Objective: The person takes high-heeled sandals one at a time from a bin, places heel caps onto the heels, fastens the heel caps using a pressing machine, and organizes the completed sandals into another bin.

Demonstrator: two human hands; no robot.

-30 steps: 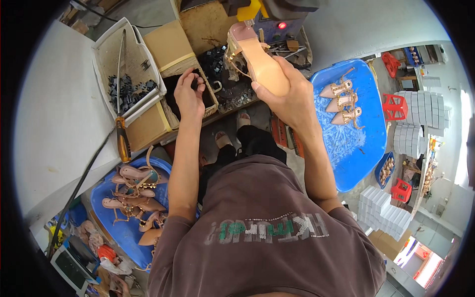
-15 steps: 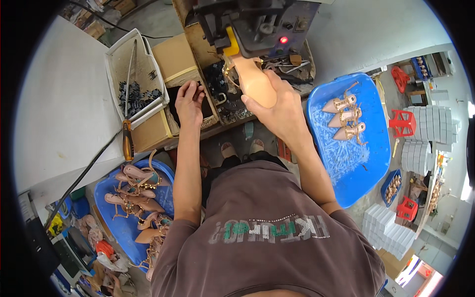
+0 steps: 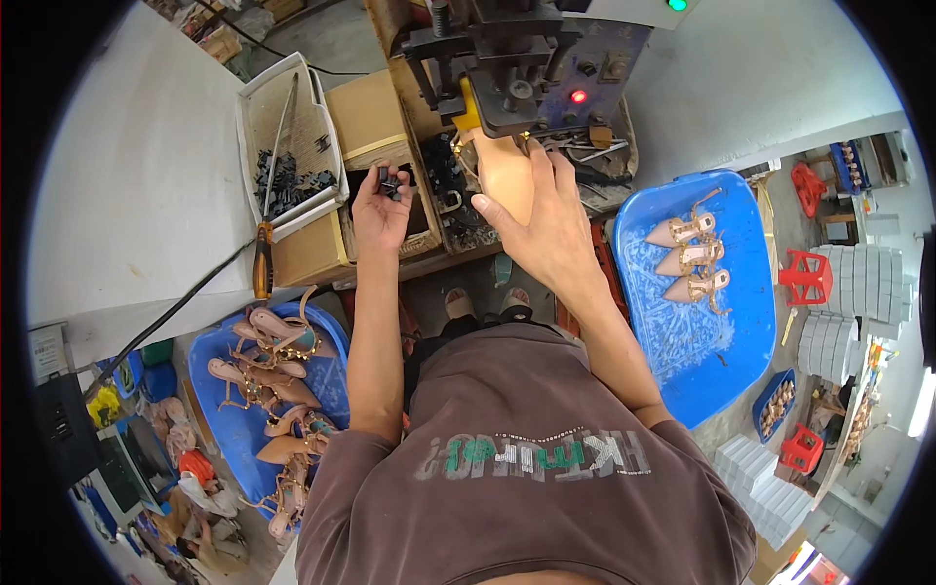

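Note:
My right hand is closed around a tan sandal, thumb on one edge and fingers along the other. The sandal's sole faces up, and its far end sits under the head of a dark press machine, by a yellow part. Gold studs on its straps show beside the machine. My left hand is palm up with curled fingers, holding small black pieces whose exact kind I cannot make out. It is over an open cardboard box, left of the sandal.
A white tray of small black pieces stands at left, with an orange-handled screwdriver across its edge. A blue tub of studded sandals is lower left. Another blue tub with several sandals stands at right. Loose metal parts lie beneath the machine.
The view has shifted, and a green light now shows on the machine. My left fingers have turned upward, bringing the black pieces into sight. The sandal stays under the press in my right hand.

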